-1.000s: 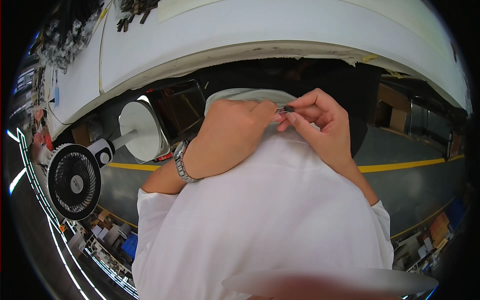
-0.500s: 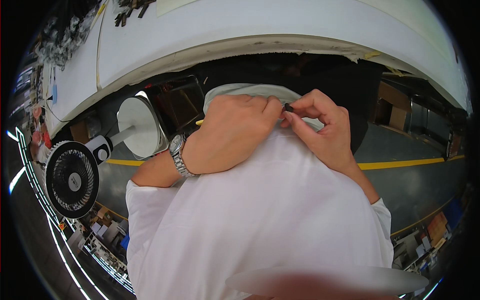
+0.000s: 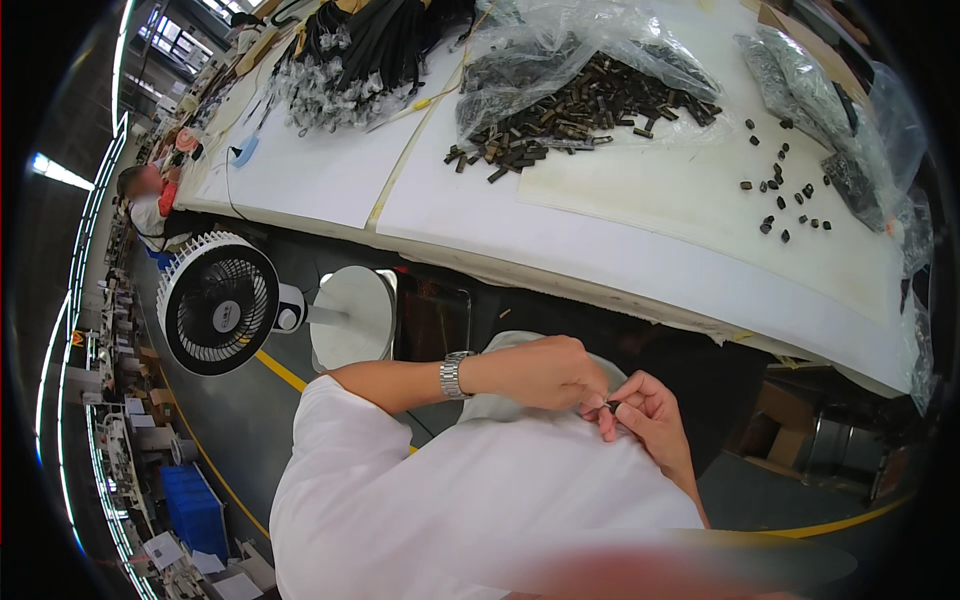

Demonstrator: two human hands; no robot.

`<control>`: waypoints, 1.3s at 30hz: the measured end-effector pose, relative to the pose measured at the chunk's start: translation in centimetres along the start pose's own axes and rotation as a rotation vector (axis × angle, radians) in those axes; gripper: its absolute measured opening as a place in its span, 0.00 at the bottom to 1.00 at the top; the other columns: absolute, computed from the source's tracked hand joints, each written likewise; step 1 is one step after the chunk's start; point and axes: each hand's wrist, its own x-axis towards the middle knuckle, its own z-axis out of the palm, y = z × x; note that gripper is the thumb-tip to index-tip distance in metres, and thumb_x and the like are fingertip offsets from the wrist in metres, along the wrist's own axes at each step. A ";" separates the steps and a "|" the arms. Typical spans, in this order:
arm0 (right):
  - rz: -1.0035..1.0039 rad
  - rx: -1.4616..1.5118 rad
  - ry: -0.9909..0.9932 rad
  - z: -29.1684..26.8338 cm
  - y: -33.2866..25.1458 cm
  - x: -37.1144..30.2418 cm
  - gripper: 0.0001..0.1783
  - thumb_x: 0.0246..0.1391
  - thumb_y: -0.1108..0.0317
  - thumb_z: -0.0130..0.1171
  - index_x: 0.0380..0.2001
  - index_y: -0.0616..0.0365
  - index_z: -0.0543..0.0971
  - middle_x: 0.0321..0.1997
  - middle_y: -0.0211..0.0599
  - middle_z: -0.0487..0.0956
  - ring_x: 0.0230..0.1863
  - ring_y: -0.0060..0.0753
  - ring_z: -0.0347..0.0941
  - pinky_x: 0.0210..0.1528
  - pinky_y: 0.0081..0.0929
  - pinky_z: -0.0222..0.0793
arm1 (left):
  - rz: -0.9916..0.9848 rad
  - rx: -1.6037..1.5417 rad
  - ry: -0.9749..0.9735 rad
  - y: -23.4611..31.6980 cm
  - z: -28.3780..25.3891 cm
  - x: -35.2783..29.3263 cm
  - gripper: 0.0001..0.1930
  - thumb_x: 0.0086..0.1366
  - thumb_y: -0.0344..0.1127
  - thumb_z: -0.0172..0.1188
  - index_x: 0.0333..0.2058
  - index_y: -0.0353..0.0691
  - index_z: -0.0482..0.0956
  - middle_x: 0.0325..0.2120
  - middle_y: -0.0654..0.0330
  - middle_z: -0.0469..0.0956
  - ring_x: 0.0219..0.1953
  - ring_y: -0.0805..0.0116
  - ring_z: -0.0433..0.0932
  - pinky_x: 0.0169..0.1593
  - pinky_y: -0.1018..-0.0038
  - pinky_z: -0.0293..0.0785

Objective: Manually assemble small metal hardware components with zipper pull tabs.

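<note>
On your side of the white worktable [image 3: 450,208], your right hand [image 3: 655,415] pinches the small black piece [image 3: 612,406], while your left hand [image 3: 545,372] curls just beside, its grip and the piece's long axis unclear.

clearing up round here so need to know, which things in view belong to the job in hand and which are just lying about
Likely part of the job:
- small dark piece pinched in the right hand, left hand against it
- pile of dark pieces on the table; perhaps related

Apparently just lying about:
- black-and-white fan
- blue bin
</note>
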 end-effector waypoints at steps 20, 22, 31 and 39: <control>0.089 0.152 0.008 -0.7 2.3 -1.4 0.10 0.72 0.64 0.61 0.46 0.61 0.80 0.38 0.36 0.82 0.37 0.20 0.75 0.41 0.17 0.70 | -0.352 -0.466 -0.108 -0.3 1.8 -0.9 0.16 0.76 0.40 0.60 0.30 0.35 0.81 0.16 0.66 0.73 0.18 0.80 0.67 0.24 0.77 0.61; 0.120 0.196 0.026 -0.7 2.6 -1.7 0.10 0.72 0.63 0.61 0.45 0.59 0.80 0.37 0.32 0.82 0.35 0.17 0.74 0.40 0.15 0.69 | -0.473 -0.805 -0.121 -0.5 2.4 -0.8 0.19 0.78 0.43 0.60 0.30 0.35 0.81 0.18 0.68 0.74 0.19 0.84 0.65 0.23 0.81 0.57; -0.056 -0.110 0.183 1.7 -1.1 -0.4 0.13 0.68 0.76 0.58 0.54 0.66 0.78 0.40 0.36 0.85 0.44 0.22 0.81 0.54 0.23 0.75 | -0.466 -0.642 0.080 -0.3 0.5 0.4 0.17 0.77 0.38 0.59 0.28 0.35 0.81 0.17 0.69 0.74 0.17 0.84 0.64 0.22 0.82 0.56; -0.181 -0.473 0.322 1.7 -0.5 -1.0 0.11 0.61 0.78 0.66 0.47 0.66 0.85 0.41 0.35 0.86 0.44 0.22 0.82 0.51 0.21 0.77 | -0.534 -0.943 0.003 -2.2 2.2 -0.1 0.20 0.78 0.42 0.58 0.28 0.36 0.81 0.14 0.69 0.69 0.14 0.84 0.58 0.20 0.81 0.51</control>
